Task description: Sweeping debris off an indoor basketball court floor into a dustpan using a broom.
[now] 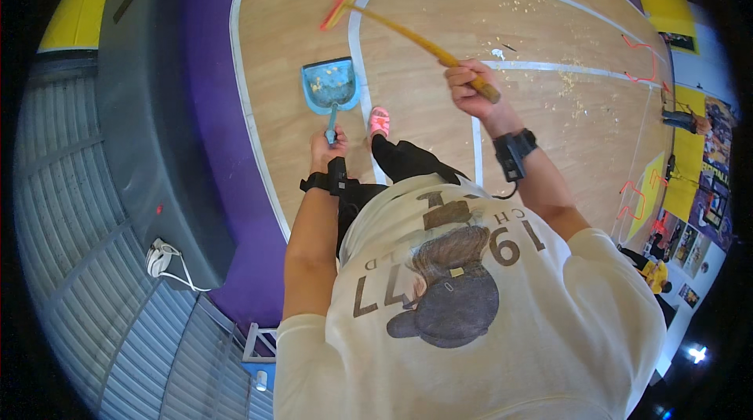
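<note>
My left hand (330, 142) grips the short handle of a light blue plastic dustpan (332, 103), whose pan lies at the floor with pale crumbs and some grime in it. My right hand (470, 87) is closed round the upper end of a yellow wooden handle (412, 36). At its far end is a slightly blurred red and yellow broom head (343, 3), beyond the dustpan and not touching it. Pale crumbs (567, 82) are scattered over the wood floor to the right. A white scrap (497, 53) and a thin dark piece (509, 47) lie beyond my right hand.
My foot in a pink sandal (380, 121) stands right of the dustpan. A long dark grey padded bench or block (159, 143) runs along the left, with a white strapped item (162, 258) on it. Red bent frames (653, 61) stand at right. Other people (654, 276) are far right.
</note>
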`<state>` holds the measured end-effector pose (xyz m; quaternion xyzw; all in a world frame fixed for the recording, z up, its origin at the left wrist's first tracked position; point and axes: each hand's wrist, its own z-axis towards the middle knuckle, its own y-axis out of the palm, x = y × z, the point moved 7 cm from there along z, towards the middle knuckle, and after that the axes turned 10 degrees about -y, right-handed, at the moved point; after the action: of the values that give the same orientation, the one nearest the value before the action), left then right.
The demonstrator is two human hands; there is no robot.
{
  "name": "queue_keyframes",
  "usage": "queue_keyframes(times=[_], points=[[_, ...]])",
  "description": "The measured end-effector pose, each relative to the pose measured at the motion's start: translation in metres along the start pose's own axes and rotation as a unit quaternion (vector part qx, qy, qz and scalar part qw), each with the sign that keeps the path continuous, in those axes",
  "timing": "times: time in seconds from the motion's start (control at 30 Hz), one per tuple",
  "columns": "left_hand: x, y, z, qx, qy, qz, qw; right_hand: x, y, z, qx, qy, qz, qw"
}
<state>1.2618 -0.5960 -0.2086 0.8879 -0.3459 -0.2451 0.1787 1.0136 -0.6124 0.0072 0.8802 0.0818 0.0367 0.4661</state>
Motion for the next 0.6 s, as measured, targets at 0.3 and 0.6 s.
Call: queue_keyframes(times=[0.3,0.6], points=[[-0.043,0.022,0.003,0.092,-0.038,0.184,0.978,0.088,-0.034,0.054,0.087,0.17,-0.017,0.981],[0.03,0.023,-0.006,0.201,0.118,0.417,0.879,0.133,-0.02,0.055,0.049,0.157,-0.301,0.939]])
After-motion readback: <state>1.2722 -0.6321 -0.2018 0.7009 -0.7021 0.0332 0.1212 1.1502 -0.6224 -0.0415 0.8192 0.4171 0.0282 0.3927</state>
